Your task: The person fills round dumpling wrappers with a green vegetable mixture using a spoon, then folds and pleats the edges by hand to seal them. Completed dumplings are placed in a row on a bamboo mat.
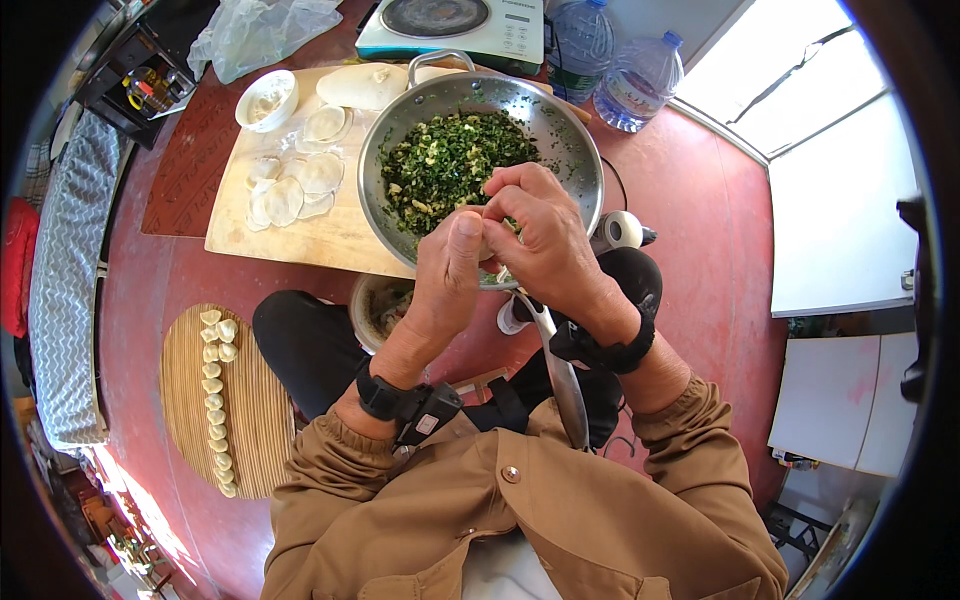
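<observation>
Both hands meet over the near rim of a steel pan (577, 150) that holds chopped greens with pale bits (457, 157). Between my left hand (450, 262) and my right hand (544, 232) is a dumpling wrapper (487, 249), mostly hidden by the fingers; the right fingertips pinch its edge. Left of the pan, flat round wrappers (285, 201) lie overlapping on a floured wooden board (247, 238), near a lump of dough (361, 86) and a white bowl of flour (267, 100). Folded dumplings (217, 416) form a line on a round slatted mat (259, 420) at lower left.
An induction cooker (517, 34), a plastic bag (262, 34) and large plastic bottles (637, 82) stand beyond the board. The pan's long handle (559, 367) points toward my lap. A pot (367, 319) sits below the board's near edge, beside my knee.
</observation>
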{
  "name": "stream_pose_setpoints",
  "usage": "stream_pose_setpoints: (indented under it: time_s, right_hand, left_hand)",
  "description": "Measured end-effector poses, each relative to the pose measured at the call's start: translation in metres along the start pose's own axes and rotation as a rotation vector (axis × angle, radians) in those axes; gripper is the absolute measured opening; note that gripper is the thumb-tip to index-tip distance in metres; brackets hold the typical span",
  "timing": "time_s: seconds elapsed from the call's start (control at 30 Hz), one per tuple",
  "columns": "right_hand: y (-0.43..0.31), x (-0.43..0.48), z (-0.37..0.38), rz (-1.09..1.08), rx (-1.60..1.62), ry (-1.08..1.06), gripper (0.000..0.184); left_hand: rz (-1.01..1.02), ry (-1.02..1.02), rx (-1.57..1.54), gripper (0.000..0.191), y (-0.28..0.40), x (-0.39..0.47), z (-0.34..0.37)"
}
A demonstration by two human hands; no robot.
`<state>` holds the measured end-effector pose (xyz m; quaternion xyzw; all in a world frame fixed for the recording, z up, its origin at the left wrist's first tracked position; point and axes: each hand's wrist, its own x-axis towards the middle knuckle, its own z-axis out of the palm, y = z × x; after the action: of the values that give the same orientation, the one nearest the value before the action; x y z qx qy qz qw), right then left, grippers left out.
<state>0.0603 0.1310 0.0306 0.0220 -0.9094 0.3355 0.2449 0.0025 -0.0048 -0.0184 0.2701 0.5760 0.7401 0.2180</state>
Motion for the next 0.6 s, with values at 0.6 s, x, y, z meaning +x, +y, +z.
stream_pose_setpoints:
  time_s: [0.6]
  right_hand:
    - [0.018,0.006,-0.016,0.053,-0.022,0.182,0.007]
  left_hand:
    - [-0.24,-0.04,-0.318,0.079,0.008,0.002,-0.003]
